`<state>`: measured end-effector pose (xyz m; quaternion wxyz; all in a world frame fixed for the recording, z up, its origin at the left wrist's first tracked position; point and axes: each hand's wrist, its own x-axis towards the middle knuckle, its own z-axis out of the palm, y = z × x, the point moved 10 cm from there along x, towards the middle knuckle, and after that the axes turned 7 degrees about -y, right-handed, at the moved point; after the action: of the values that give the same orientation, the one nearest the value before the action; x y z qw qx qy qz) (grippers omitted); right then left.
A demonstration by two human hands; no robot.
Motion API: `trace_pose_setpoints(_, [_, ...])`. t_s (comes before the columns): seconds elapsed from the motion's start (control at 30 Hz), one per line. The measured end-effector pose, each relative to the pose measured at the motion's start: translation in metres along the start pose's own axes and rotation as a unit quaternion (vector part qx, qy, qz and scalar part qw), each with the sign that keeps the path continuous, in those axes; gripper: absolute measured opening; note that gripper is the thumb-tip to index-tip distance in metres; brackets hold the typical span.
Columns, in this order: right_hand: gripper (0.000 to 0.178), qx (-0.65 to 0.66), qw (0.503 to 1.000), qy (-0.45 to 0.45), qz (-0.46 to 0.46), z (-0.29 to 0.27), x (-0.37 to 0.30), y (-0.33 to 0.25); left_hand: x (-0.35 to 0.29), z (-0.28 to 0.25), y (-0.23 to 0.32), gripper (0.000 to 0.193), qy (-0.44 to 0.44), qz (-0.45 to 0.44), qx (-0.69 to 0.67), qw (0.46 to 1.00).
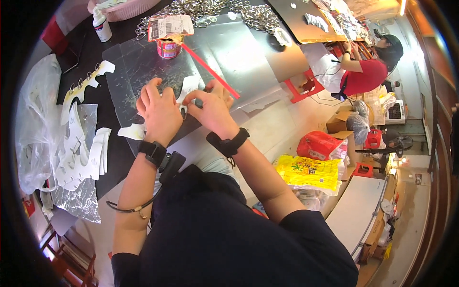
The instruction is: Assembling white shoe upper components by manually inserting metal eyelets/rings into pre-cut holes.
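Over the grey worn mat [239, 45], both hands meet at a white, flexible cut-out strip [190, 85]. One end of it shows beyond the fingers, and another white end [131, 131] sticks out beside my left wrist. My left hand [158, 112] has its fingers bent down onto the strip, closed around it; the fingertips are partly hidden. At a small metal ring [183, 111] on the strip, my right hand [213, 107] pinches with thumb and forefinger. Similar white cut-outs [76, 148] lie at the left, and one curved piece [86, 86] carries several metal rings.
Just beyond my hands stands a red tin [168, 49] with a card on top and a red strip [210, 69] leaning off it. Metal rings [258, 15] are heaped at the back. A white bottle [101, 25] and plastic bag [38, 124] are left; a co-worker [366, 71] sits right.
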<state>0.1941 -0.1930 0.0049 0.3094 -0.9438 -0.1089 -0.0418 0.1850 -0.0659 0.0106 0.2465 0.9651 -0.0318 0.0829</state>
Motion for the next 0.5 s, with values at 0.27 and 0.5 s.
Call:
trace_pose_setpoints(0.27, [0.011, -0.002, 0.996, -0.079, 0.045, 0.01, 0.002, 0.006, 0.001, 0.001, -0.003, 0.018, -0.008, -0.007, -0.007, 1.0])
trace_pose_setpoints(0.5, [0.007, 0.011, 1.0, -0.021, 0.007, 0.004, 0.001, 0.002, 0.0, -0.002, -0.001, 0.017, 0.006, 0.005, -0.001, 1.0])
